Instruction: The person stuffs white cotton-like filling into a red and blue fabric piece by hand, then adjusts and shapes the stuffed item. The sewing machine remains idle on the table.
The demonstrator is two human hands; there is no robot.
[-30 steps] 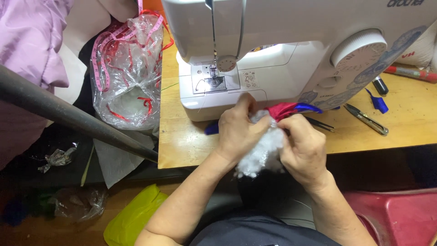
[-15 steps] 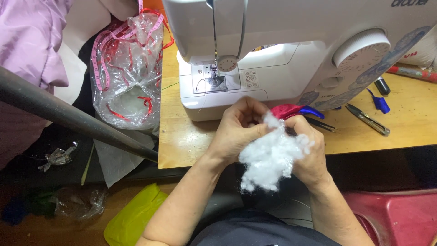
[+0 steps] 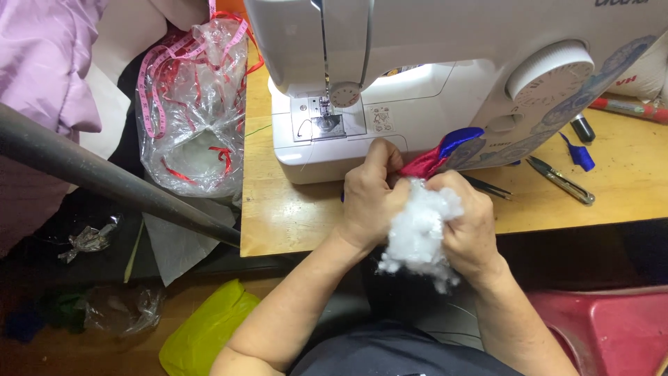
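Observation:
A clump of white fluffy stuffing (image 3: 419,230) is pinched between both hands at the front edge of a wooden table (image 3: 292,216). My left hand (image 3: 369,198) grips its left side with fingers curled. My right hand (image 3: 470,223) grips its right side. A small red and blue fabric piece (image 3: 440,153) sticks up just behind the hands, pressed against the stuffing. A white sewing machine (image 3: 431,76) stands right behind, its needle plate (image 3: 327,124) to the upper left of my left hand.
Left of the table hangs a clear plastic bag (image 3: 191,118) with red ribbon and a pink tape measure. Small snips (image 3: 560,179), blue scraps (image 3: 579,154) and a dark marker (image 3: 583,129) lie at right. A dark pole (image 3: 104,177) slants at left. A red stool (image 3: 605,331) sits lower right.
The stuffing was mostly hidden between my hands a second ago; it has since puffed out into view, and my hands have shifted slightly while kneading it.

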